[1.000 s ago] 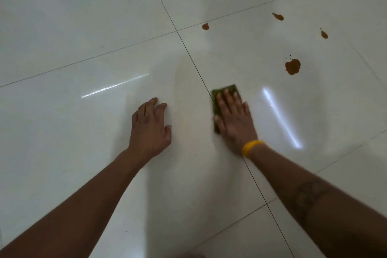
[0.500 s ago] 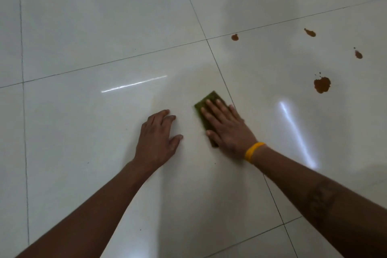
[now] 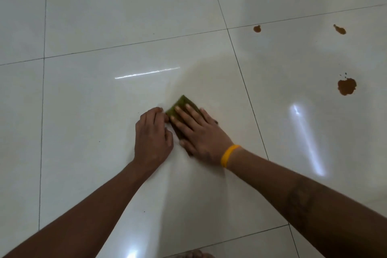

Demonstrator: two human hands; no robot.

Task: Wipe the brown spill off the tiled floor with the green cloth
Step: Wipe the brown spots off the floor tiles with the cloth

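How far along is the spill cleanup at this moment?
Done: nothing provable; the tile around the hands shows no brown. In hand: the right hand presses the green cloth flat on the floor, the left hand beside it. Left: three brown spots, the largest and two smaller, lie untouched on the next tile.

The single head-worn camera is looking steeply down from close above at the tiled floor (image 3: 104,16), both forearms entering from the frame's bottom.
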